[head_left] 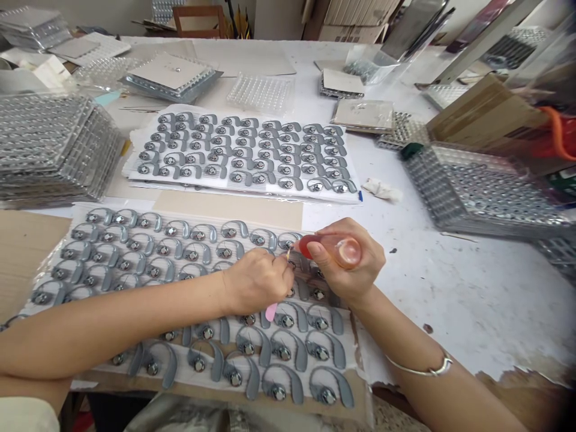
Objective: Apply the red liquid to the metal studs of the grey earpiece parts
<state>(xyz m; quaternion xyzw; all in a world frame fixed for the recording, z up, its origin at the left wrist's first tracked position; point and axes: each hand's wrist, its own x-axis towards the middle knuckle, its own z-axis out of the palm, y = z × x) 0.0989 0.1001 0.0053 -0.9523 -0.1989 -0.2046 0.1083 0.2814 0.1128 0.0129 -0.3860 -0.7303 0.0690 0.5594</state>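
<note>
Fingers [285, 277] of L hand [258, 281] pinch pink-ended tool [270, 312]; R hand [355, 261] wraps red bottle [332, 242], nozzle [297, 245] adj. — near-side grey hooks [300, 357] below.

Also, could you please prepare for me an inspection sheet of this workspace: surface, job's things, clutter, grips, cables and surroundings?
Surface: white, worn flat tabletop; small dark spots, brown damage at the near right edge.
Job's things: grey plastic-looking hook pieces with round metallic ends, in rows on two pale, flat rectangular sheets.
Clutter: clear dimpled plastic trays stacked at left and right; crumpled white tissue-like scrap.
Grips: left grip pinches a slim tool with a flat pink end, mostly hidden; right grip holds a translucent red squeeze bottle, its tip near the left grip.
Cables: nothing seen; thin dark lines near some hooks are too small to identify.
Surroundings: brown cardboard boxes and a brown wooden frame beyond the table.
</note>
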